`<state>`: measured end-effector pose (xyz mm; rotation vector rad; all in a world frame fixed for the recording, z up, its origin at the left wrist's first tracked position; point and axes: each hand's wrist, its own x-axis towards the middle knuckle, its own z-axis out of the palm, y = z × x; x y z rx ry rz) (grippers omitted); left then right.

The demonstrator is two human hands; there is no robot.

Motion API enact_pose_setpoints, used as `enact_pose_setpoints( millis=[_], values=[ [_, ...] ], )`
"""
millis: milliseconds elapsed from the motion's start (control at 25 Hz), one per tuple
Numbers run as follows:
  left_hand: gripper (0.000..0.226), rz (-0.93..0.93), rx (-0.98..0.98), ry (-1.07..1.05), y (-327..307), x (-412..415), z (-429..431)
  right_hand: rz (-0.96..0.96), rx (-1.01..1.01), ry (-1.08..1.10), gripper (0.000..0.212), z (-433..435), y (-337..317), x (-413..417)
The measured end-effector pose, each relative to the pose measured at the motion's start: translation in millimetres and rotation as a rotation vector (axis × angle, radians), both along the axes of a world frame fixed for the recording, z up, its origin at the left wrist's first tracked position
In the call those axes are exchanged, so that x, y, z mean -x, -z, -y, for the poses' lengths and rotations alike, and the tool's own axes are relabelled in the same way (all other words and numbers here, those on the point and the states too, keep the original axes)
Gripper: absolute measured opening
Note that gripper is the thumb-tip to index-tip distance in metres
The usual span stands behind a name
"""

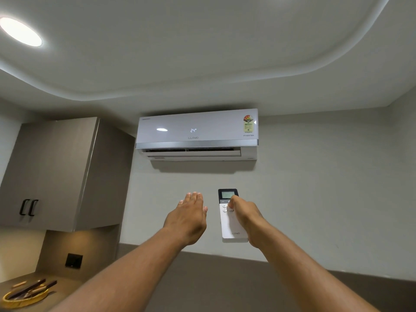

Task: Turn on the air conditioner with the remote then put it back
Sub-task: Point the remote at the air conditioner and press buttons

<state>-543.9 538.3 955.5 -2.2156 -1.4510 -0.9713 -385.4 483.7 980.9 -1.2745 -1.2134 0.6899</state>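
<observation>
A white air conditioner (197,134) hangs high on the wall, its front showing 24° and its lower flap slightly open. Below it I hold up a white remote (230,224) with a dark top and lit screen, pointed at the unit. My right hand (246,219) grips the remote from its right side, thumb lying on the buttons near the screen. My left hand (190,218) is raised just left of the remote, flat, fingers together and stretched upward, holding nothing and not touching the remote.
A grey wall cupboard (56,174) with two black handles hangs at left. Under it, a counter holds a woven yellow tray (24,297) with dark utensils, and a black socket plate (73,260) sits on the wall. A round ceiling light (20,31) glows top left.
</observation>
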Motion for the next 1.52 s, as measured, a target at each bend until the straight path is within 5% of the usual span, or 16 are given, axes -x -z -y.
enact_pose_setpoints(
  millis=[1520],
  values=[
    [0.057,0.018,0.015,-0.023,1,14,-2,0.022,0.003,-0.04,0.02,-12,2,12]
  ],
)
